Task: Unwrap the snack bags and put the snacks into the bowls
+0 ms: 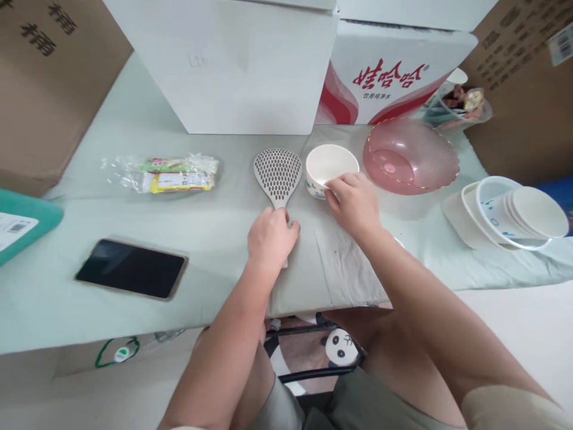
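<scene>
A grey slotted skimmer (277,170) lies on the cloth-covered table, its perforated head pointing away from me. My left hand (272,237) is closed round its handle, and the handle's end shows just below my fingers. To the right of the skimmer's head stands a small white paper bowl (332,162), upright, with a blue-green pattern low on its side. My right hand (354,203) grips the near right rim of this bowl between thumb and fingers. Inside, the bowl looks white, though my fingers cover part of it. A pink translucent bowl (409,158) sits just right of it.
White cartons (250,71) line the back, with brown boxes (54,89) at both sides. Wrapped snack packets (179,174) and a phone (132,269) lie to the left. Nested tubs (465,218) holding paper cups (537,214) stand right. The table's front edge runs below my hands.
</scene>
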The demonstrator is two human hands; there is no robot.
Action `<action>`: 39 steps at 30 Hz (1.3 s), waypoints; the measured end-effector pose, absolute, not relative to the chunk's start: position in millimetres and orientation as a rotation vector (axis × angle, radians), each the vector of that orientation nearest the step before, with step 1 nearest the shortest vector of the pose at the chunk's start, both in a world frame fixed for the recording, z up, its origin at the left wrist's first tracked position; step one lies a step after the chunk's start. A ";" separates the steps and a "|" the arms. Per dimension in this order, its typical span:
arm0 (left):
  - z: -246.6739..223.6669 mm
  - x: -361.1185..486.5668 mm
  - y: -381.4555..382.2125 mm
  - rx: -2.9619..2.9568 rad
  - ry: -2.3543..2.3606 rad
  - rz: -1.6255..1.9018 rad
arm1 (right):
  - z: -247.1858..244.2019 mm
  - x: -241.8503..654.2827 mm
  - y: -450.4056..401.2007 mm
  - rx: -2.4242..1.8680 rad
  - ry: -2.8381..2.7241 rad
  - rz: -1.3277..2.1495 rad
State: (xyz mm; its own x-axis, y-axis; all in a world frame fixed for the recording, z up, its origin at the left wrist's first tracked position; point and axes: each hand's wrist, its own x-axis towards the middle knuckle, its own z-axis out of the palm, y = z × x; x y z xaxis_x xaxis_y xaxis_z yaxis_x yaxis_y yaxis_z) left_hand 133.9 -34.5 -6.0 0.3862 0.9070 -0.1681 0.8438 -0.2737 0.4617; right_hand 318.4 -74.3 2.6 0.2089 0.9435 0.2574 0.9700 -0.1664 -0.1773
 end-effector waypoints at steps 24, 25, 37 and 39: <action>6.5 37.5 21.4 0.725 1.233 1.490 | 9.2 123.5 92.0 -1.754 -2.329 0.179; 5.4 33.8 22.3 0.725 1.233 1.491 | 8.0 119.8 97.3 -1.763 -2.359 0.195; -0.9 12.7 21.9 0.784 1.216 1.612 | 0.7 132.1 67.4 -1.735 -2.243 0.048; -2.1 15.1 19.4 0.809 1.204 1.620 | 4.3 137.7 54.6 -1.752 -2.176 0.071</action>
State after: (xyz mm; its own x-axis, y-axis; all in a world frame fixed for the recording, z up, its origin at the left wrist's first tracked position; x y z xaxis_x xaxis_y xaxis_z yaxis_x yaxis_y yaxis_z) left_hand 15.1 19.4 -2.1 -0.3509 0.9362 -0.0213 -0.2905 -0.0872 0.9529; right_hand 137.7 54.6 4.3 -0.1773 0.9560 0.2338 0.9387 0.2357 -0.2517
